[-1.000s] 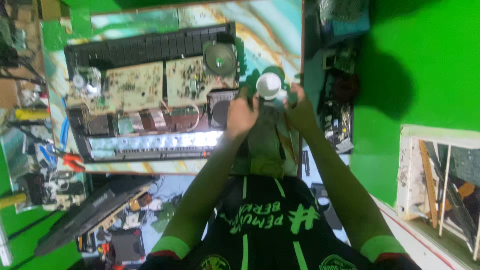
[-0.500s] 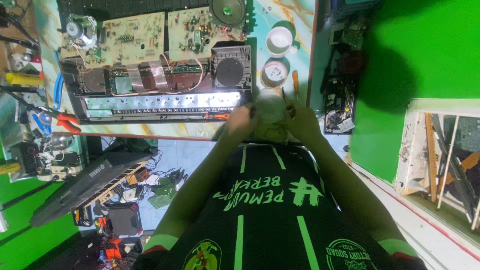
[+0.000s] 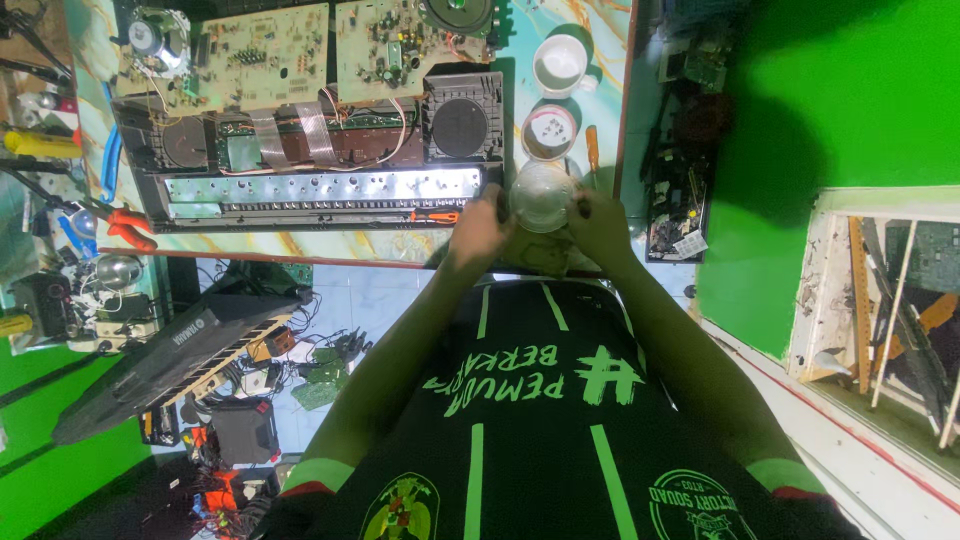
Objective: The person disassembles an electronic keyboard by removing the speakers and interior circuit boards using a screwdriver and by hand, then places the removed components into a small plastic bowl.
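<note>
Green-walled workshop; patterned counter [image 3: 590, 60] seen from above. Nearest, at the counter's near edge: left hand [image 3: 478, 232] and right hand [image 3: 600, 225] closed on opposite sides of a clear round cup [image 3: 542, 196], held between them, mouth toward the camera; both equally near. Just beyond the cup: a small tub [image 3: 548, 132], then a white cup [image 3: 560, 65]. Left of these lies an opened keyboard [image 3: 310, 160].
</note>
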